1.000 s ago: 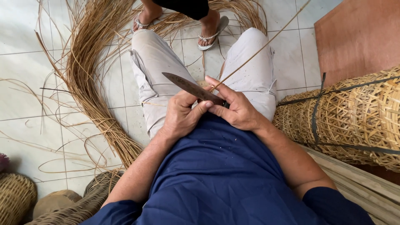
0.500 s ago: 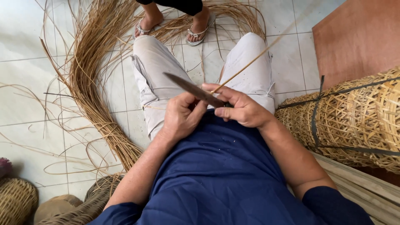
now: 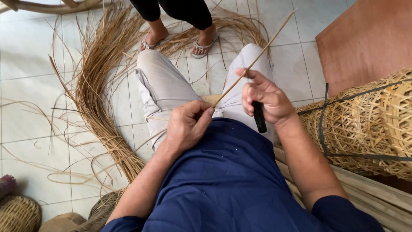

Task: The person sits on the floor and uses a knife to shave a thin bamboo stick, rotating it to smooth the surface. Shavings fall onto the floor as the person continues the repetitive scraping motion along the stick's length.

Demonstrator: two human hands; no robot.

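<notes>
My left hand (image 3: 187,124) pinches the near end of a thin rattan strip (image 3: 255,59) over my lap. The strip runs up and to the right, past my right hand (image 3: 264,98). That hand is closed around the black handle of a knife (image 3: 259,117); the blade is hidden behind the fingers. Both hands hover above my light trousers (image 3: 165,88), a short gap between them.
A long bundle of rattan strips (image 3: 96,90) curves across the tiled floor at left. Another person's sandalled feet (image 3: 201,43) stand beyond my knees. Woven baskets (image 3: 369,124) lie at right, a brown board (image 3: 365,38) behind them, and small baskets (image 3: 17,212) at lower left.
My right hand has drawn the knife off to the right, away from my left hand, and its blade no longer shows. The strip now stretches between the two hands.
</notes>
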